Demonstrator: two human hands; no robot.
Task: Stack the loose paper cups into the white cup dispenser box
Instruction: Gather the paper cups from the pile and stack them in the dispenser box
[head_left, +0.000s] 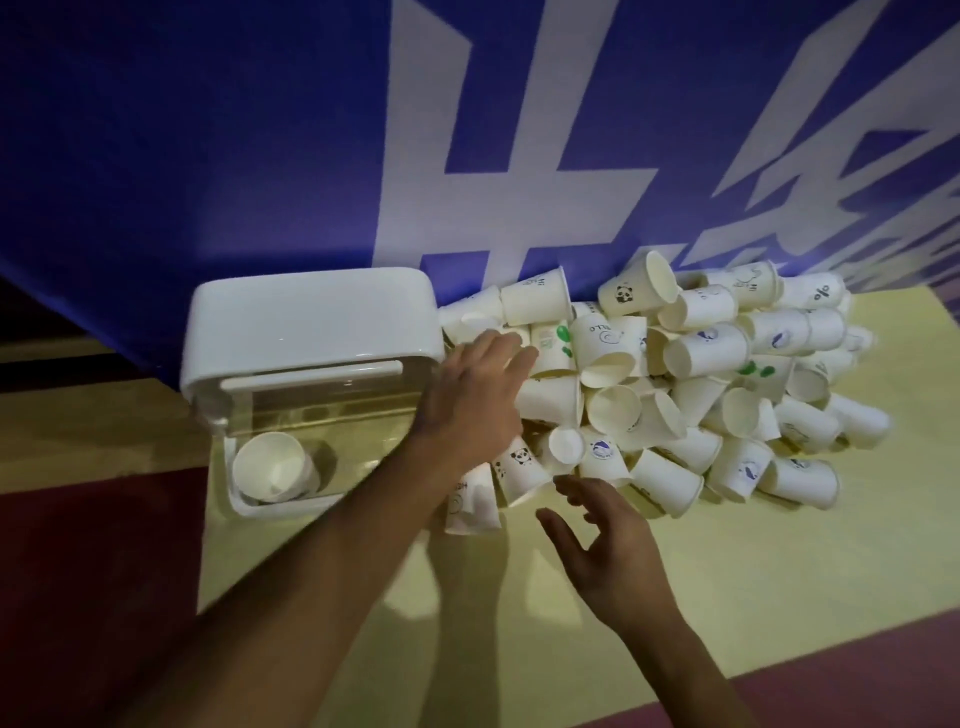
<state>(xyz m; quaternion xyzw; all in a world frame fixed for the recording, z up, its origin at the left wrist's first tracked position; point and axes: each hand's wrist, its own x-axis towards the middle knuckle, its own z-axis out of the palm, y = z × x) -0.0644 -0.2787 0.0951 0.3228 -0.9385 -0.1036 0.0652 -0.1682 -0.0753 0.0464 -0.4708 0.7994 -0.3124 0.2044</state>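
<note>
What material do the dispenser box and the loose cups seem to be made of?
Dispenser box: probably glossy white plastic, with highlights on its lid; the lower part looks clear, since the cup inside shows through. Loose cups: matte white paper, it seems, with printed pictures.

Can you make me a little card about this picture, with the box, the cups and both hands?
Box: white dispenser box, on the left, clear front
Inside box: one cup shows
Loose cups: big pile right of the box, on yellow mat
Left hand: open, reaching over the pile beside the box
Right hand: open, holding nothing, at the pile's near edge
Behind: blue banner
</note>
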